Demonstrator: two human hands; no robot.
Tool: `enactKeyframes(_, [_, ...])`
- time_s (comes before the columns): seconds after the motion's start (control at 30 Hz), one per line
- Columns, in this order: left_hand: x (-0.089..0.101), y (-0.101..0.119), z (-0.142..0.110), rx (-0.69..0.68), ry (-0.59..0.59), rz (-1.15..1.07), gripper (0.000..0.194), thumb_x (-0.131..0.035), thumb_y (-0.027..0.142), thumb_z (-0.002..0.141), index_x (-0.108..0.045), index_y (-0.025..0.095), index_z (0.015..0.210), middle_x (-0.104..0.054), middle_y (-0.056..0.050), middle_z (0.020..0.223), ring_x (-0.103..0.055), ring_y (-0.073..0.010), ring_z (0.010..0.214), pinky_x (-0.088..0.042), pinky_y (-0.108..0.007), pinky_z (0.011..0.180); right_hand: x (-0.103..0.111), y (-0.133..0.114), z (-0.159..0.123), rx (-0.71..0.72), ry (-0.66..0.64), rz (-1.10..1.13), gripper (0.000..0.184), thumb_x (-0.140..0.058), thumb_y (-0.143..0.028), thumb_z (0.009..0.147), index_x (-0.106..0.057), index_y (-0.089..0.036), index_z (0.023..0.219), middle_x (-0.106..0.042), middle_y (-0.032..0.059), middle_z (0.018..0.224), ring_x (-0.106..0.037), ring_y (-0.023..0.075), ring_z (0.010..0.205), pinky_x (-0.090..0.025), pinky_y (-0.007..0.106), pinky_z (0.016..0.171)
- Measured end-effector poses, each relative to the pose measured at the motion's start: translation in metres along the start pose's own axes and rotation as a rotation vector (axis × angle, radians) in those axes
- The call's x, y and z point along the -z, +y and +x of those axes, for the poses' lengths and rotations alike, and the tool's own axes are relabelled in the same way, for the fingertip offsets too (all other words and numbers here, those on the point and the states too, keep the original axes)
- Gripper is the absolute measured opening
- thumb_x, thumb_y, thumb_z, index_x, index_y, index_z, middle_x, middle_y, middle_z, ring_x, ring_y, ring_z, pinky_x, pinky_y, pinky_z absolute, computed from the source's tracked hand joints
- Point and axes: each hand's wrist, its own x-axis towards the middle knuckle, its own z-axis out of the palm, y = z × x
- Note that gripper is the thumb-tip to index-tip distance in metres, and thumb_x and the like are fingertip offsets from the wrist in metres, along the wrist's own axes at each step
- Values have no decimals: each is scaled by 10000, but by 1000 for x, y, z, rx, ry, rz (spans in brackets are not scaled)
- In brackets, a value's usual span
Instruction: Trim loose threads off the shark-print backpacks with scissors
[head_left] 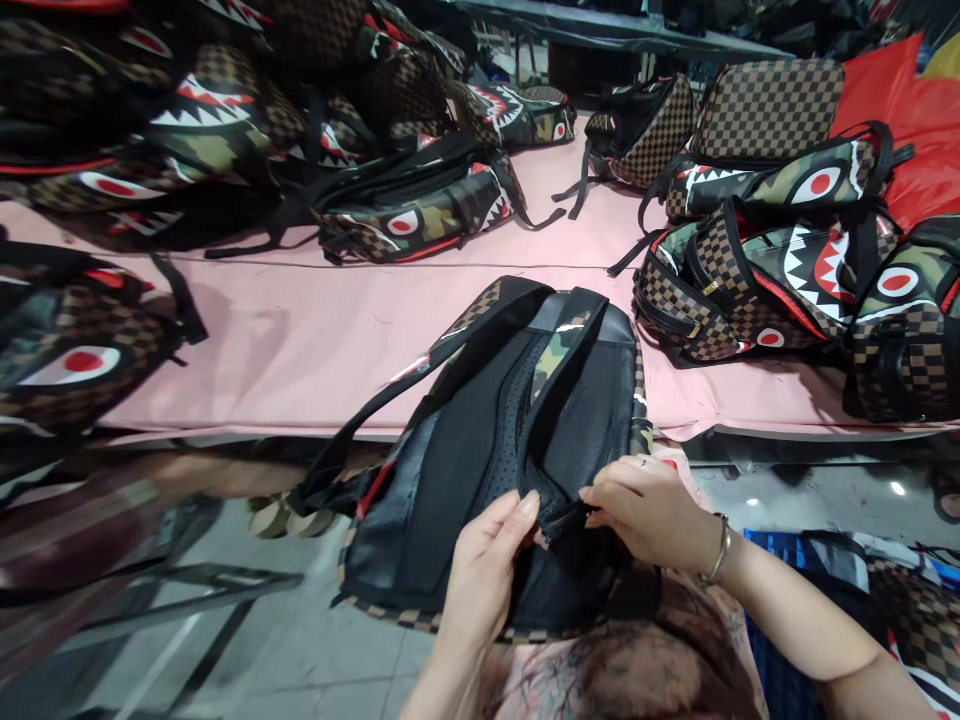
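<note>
Brown-checked, shark-faced bags (217, 120) crowd the upper left of the frame, while others pack the right, just beside a black backpack (442, 510) at lower centre. Both the left hand (487, 555) and right hand (649, 510) pinch its strap (551, 440). A pink surface (247, 340) spans mid-frame above grey floor (300, 660); the backpack overhangs the near edge, with a pink stretch to its left.

The backpack (465, 480) has a black back and brown-checked edging (405, 616).
</note>
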Motion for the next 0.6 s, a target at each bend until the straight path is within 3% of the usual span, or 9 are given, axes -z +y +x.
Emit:
enactKeyframes(0.37, [-1, 2, -2, 34, 30, 26, 321, -679, 435, 666, -572, 158, 545, -525, 20, 520, -457, -105, 529, -398, -212, 565, 3, -2, 1, -3, 14, -53, 116, -472, -246, 907, -544, -180, 970, -611, 57, 854, -526, 177, 752, -349, 284, 627])
enactKeyframes(0.6, [-1, 4, -1, 29, 41, 101, 321, -661, 446, 678, -586, 160, 552, -525, 10, 491, -434, -106, 493, -380, -207, 486, 3, -5, 3, 16, -44, -160, 97, -474, -233, 902, -562, -198, 881, -592, 21, 762, -480, 151, 664, -279, 284, 574])
